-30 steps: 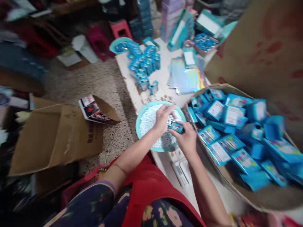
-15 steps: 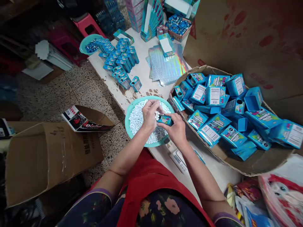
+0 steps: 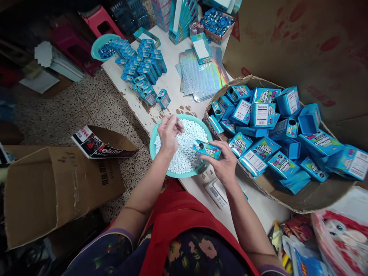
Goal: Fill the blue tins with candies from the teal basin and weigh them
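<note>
My right hand (image 3: 225, 163) grips a small blue candy box (image 3: 211, 150) between thumb and fingers, tilted above the bowl's right side. White candies show at the round hole in its end, which faces left. Over the left part of the turquoise bowl (image 3: 153, 151) hovers my left hand (image 3: 169, 134), fingers loosely curled and a little apart, with nothing visible in them. Small white candies (image 3: 188, 132) fill the bowl beneath both hands.
To the right, a large cardboard box (image 3: 258, 197) holds many blue candy boxes. Upright candy boxes (image 3: 148, 67) stand in rows at the table's left edge, near shiny holographic sheets (image 3: 198, 78). A white digital scale (image 3: 217, 193) lies near me, and blue caps (image 3: 217, 21) fill a carton behind.
My left hand has drawn away leftward from the candy box, and the candies once at its fingers no longer show there. The box in my right hand has shifted right and slightly down.
</note>
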### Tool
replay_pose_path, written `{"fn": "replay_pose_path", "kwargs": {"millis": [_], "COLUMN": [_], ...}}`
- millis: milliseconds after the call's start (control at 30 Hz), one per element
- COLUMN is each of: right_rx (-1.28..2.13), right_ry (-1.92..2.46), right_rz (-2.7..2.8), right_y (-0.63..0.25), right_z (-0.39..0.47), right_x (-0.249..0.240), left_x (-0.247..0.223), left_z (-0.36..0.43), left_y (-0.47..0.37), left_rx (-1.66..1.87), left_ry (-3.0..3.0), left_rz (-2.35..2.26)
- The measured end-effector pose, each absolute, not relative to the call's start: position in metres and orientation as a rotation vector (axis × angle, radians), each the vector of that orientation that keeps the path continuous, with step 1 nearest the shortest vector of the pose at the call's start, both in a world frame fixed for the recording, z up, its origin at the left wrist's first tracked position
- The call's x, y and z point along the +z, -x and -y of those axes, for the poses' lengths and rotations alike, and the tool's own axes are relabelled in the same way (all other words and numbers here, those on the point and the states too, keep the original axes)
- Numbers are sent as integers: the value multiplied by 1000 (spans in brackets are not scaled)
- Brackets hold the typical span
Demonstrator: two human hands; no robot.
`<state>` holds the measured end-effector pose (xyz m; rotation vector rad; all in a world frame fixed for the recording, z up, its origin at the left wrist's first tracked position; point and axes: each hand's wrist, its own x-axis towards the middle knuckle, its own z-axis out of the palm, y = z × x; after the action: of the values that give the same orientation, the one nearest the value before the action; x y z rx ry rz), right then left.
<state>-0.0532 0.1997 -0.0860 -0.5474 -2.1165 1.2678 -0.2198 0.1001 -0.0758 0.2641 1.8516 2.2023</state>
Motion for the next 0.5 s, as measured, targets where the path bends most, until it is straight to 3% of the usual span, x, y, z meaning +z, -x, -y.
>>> {"fn": "replay_pose_path", "kwargs": {"millis": [100,233,333,500], "right_rx": [1228,1210,1237,1279], "right_ry": [581,584,632,767], "right_rz": [2117,2132,2078,1986], "right_y": [41,33,29,25], "right_z": [-205,-206,-204,-203], "right_x": [-94,-99,-100,-107], "left_x": [-112,-138,-137,-136], "left_z": [-102,-111,-117,-120], "left_y": [241,235,219,202], "left_rx": [1606,689,378,204], "left_ry": [-594,-1085,-1123,-1129], "left_rz": [-2364,-2583,-2638,-2632]}}
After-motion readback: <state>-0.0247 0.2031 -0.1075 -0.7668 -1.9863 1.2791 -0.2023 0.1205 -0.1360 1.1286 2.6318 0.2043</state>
